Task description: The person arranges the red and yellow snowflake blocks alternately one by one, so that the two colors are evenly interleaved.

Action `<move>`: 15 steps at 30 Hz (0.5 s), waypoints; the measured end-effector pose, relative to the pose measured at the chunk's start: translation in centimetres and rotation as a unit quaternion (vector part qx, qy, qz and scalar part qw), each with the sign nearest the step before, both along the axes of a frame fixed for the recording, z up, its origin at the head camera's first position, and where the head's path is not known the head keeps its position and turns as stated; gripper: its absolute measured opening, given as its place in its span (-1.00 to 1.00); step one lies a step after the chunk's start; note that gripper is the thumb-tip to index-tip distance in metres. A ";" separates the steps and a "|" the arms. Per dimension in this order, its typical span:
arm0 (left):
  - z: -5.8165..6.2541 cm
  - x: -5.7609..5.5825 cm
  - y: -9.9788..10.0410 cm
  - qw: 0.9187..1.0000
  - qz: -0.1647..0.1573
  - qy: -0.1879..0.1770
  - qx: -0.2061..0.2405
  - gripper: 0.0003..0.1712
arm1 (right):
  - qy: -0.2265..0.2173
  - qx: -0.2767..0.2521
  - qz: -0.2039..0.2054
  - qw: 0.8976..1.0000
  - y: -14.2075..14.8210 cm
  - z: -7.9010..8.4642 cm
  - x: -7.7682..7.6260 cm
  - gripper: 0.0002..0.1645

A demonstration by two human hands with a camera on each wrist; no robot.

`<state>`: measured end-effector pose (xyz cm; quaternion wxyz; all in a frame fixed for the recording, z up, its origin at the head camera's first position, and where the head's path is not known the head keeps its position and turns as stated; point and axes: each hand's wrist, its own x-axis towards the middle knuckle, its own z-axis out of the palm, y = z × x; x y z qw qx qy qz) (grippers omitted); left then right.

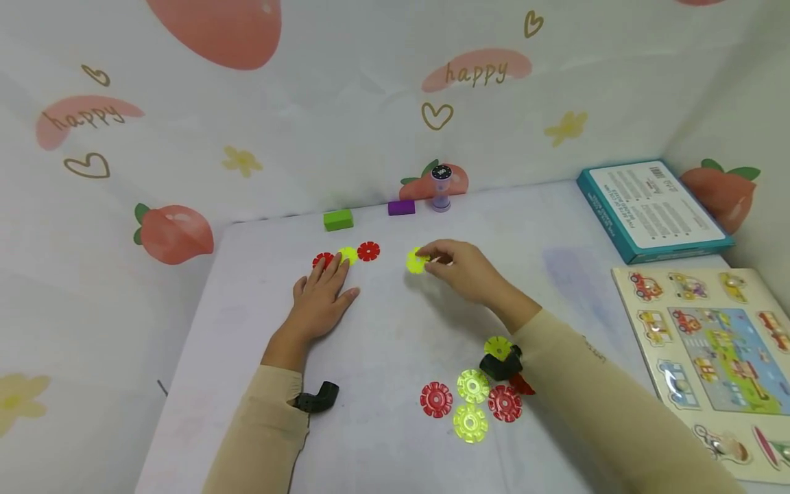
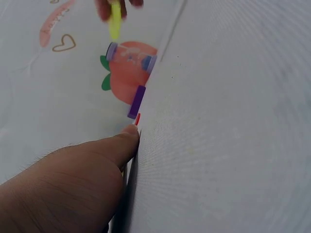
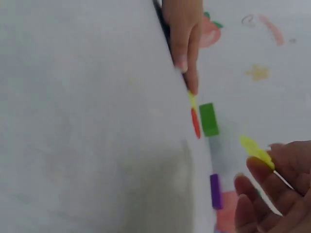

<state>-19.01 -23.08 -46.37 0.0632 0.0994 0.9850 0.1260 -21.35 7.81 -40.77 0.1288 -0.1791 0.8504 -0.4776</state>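
Note:
My right hand (image 1: 463, 271) pinches a yellow notched disc (image 1: 416, 261) between thumb and fingers, raised over the table; the right wrist view shows this yellow disc (image 3: 256, 151) nearly edge-on. My left hand (image 1: 319, 305) lies flat with its fingers spread, fingertips on a row of discs. In that row are a red disc (image 1: 322, 261) partly under the fingers, a yellow disc (image 1: 348, 255) in the middle and another red disc (image 1: 369, 251) at the right end. From the left wrist, the thumb (image 2: 104, 150) hides most of the row.
Several red and yellow discs (image 1: 471, 423) lie near the front, some beside the right sleeve. Behind the row stand a green block (image 1: 338, 219), a purple block (image 1: 401, 208) and a small lilac hourglass-shaped timer (image 1: 441, 187). A teal box (image 1: 657, 209) and a wooden puzzle board (image 1: 710, 370) are at right.

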 end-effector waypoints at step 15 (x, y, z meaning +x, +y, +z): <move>0.5 0.3 0.0 1.000 -0.004 0.000 0.003 -0.15 | 0.057 0.285 0.074 0.954 -3.3 -2.0 -4.1 -0.24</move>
